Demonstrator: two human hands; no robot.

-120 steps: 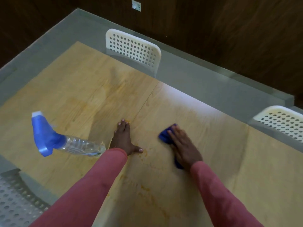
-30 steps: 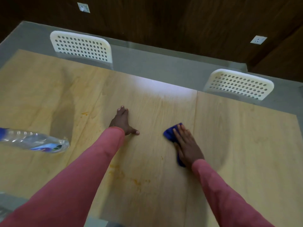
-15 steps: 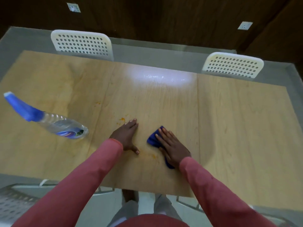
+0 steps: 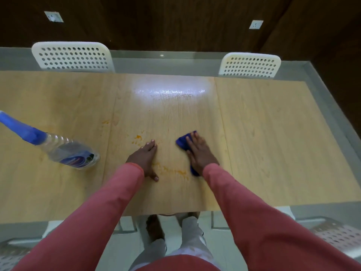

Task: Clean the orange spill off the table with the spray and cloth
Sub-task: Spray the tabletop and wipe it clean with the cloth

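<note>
Presently the right hand (image 4: pixel 201 153) is laid flat, fingers straight, pressing the blue cloth (image 4: pixel 183 142) onto the table (image 4: pixel 273 133); the cloth shows past the fingertips and again by the wrist. Just to the left of the cloth, the left hand (image 4: pixel 145 160) is spread flat on the wood, holding nothing.

The orange spill (image 4: pixel 172 170) is seen as a streak between the two hands, near the wrists, with more orange flecks (image 4: pixel 138 137) just beyond the left fingertips and a faint mark farther left of the cloth. It is judged that these could be smeared wider if the cloth is dragged through without fresh spray, and that the left palm or pink sleeve (image 4: pixel 109 202) could be stained, since the streak is almost touched by the thumb. The flecks beyond the left hand could be missed, because that hand stands between them and the cloth.

Well to the left of the cloth, the spray bottle (image 4: pixel 66 150) is lying on its side, blue nozzle pointing away; it could roll or leak. Far beyond the cloth, two white perforated chairs (image 4: pixel 74 56) are pushed against the table's far edge.
</note>
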